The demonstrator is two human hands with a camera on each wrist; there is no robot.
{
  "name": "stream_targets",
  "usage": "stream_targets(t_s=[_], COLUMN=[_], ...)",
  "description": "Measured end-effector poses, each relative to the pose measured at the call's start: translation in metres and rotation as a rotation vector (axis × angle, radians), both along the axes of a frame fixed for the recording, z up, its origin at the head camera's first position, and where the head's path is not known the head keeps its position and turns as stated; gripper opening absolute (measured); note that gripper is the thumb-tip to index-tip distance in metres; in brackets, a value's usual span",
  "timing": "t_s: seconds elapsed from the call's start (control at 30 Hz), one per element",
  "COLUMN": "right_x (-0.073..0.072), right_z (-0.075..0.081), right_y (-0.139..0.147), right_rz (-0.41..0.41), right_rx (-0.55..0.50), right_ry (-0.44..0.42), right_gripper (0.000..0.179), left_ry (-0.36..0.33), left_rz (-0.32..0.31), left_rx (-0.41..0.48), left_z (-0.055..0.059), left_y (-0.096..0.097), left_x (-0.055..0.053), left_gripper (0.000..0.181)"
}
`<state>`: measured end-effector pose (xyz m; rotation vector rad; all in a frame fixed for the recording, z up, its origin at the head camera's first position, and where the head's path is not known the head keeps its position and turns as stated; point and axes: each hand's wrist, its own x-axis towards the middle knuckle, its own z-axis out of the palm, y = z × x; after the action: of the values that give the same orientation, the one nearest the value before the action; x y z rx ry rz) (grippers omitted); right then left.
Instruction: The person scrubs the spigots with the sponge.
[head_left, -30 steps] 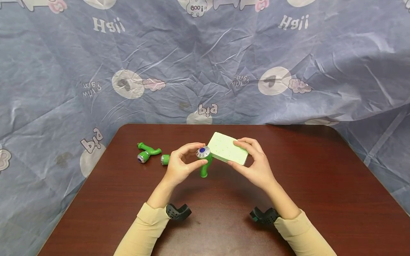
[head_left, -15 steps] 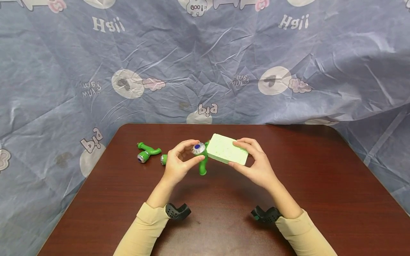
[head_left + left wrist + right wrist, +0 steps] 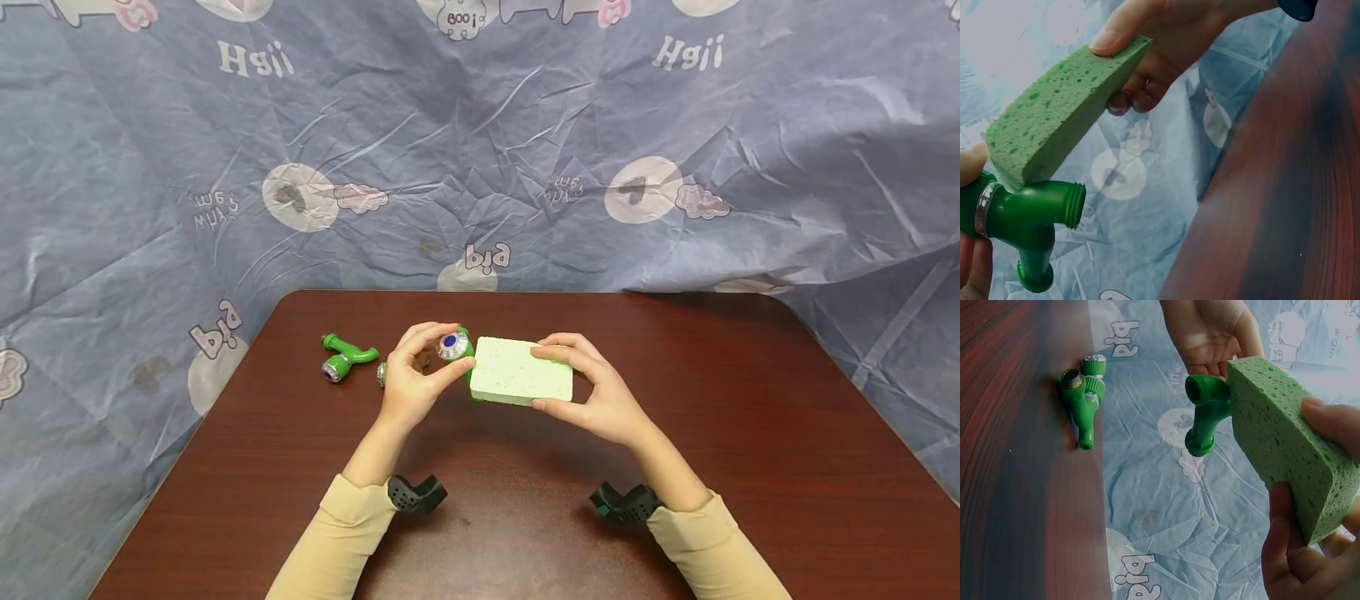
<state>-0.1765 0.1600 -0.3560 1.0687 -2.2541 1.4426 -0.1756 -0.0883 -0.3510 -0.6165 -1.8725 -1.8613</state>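
My left hand [image 3: 408, 379] holds a green water tap [image 3: 453, 344] by its knob, above the table. The knob's silver face with a blue centre turns toward the head camera. In my right hand [image 3: 603, 392] is a pale green sponge [image 3: 522, 372], pinched between thumb and fingers at its right end. The sponge's left end lies against the tap and hides most of its body in the head view. From the left wrist, the tap's threaded inlet and spout [image 3: 1035, 275] show under the sponge's corner [image 3: 1022, 172]. The right wrist view shows the tap's open end [image 3: 1196, 390] beside the sponge.
Another green tap [image 3: 348, 354] lies on the dark wooden table [image 3: 480, 533], left of my left hand. A further one [image 3: 382, 374] is mostly hidden behind that hand. A printed blue-grey sheet [image 3: 480, 150] hangs behind the table's far edge.
The tap has shifted slightly left and tilted in my left hand. My right hand has brought the sponge left and lower, turning it level, so it covers more of the tap.
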Motion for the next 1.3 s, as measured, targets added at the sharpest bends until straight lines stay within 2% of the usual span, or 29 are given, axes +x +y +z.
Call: stream_targets(t_s=[0.13, 0.33, 0.47, 0.63, 0.8, 1.0, 1.2, 1.3], right_x=[-0.007, -0.010, -0.011, -0.008, 0.005, 0.012, 0.009, 0.007], right_z=[-0.011, -0.012, -0.011, -0.005, 0.010, 0.016, 0.013, 0.012], right_y=[0.005, 0.008, 0.009, 0.010, 0.002, -0.006, -0.006, -0.003], right_rz=[0.007, 0.040, 0.060, 0.070, 0.040, -0.024, -0.064, -0.072], right_rx=[0.008, 0.013, 0.044, 0.072, 0.072, 0.073, 0.009, -0.028], right_ry=[-0.010, -0.004, 0.006, 0.007, -0.008, 0.006, 0.052, 0.060], right_gripper=[0.060, 0.060, 0.060, 0.058, 0.056, 0.055, 0.054, 0.054], left_ry=[-0.009, -0.039, -0.066, -0.081, -0.082, -0.092, -0.147, -0.183], left_rz=[0.044, 0.110, 0.119, 0.119, 0.125, 0.092, -0.010, -0.073], left_rx=[-0.009, 0.022, 0.067, 0.096, 0.103, 0.134, 0.159, 0.134], left_z=[-0.001, -0.002, -0.003, -0.003, -0.004, -0.007, -0.020, -0.020], left_y=[0.002, 0.005, 0.007, 0.011, 0.015, 0.013, 0.002, -0.002], left_x=[0.000, 0.000, 0.000, 0.002, 0.003, 0.000, -0.015, -0.016], left_gripper=[0.042, 0.042, 0.043, 0.045, 0.045, 0.048, 0.046, 0.048])
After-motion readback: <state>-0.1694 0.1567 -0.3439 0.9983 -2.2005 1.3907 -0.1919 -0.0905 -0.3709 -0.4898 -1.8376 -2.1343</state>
